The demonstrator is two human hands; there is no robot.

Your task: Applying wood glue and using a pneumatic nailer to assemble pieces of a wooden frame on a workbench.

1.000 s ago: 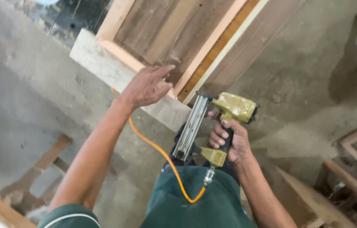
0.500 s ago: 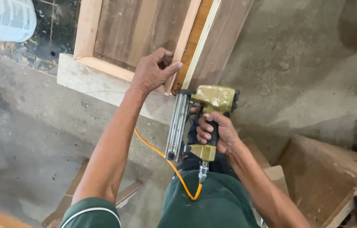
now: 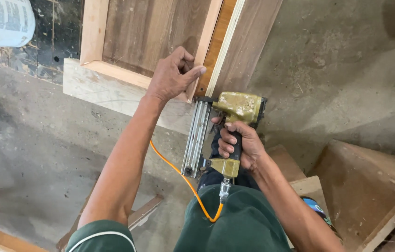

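Observation:
My left hand (image 3: pixel 172 74) presses on the lower right corner of a wooden frame panel (image 3: pixel 146 32), fingers curled over its light trim strip. My right hand (image 3: pixel 240 143) grips the handle of a yellow-green pneumatic nail gun (image 3: pixel 235 109), whose nose touches the frame's corner beside my left hand. The gun's long metal magazine (image 3: pixel 195 137) points down toward me. An orange air hose (image 3: pixel 186 182) runs from the gun's base across my green trousers. A dark plank (image 3: pixel 246 44) leans along the right side of the panel.
The panel rests on a pale timber block (image 3: pixel 109 91) on a grey concrete floor (image 3: pixel 29 154). A white sack (image 3: pixel 1 21) lies at the top left. Wooden offcuts and boxes (image 3: pixel 365 186) sit at the right, loose slats (image 3: pixel 141 214) at the lower left.
My view has shifted closer and lower on the panel. The nail gun has risen until its nose meets the frame corner, and my left hand has settled on the trim strip.

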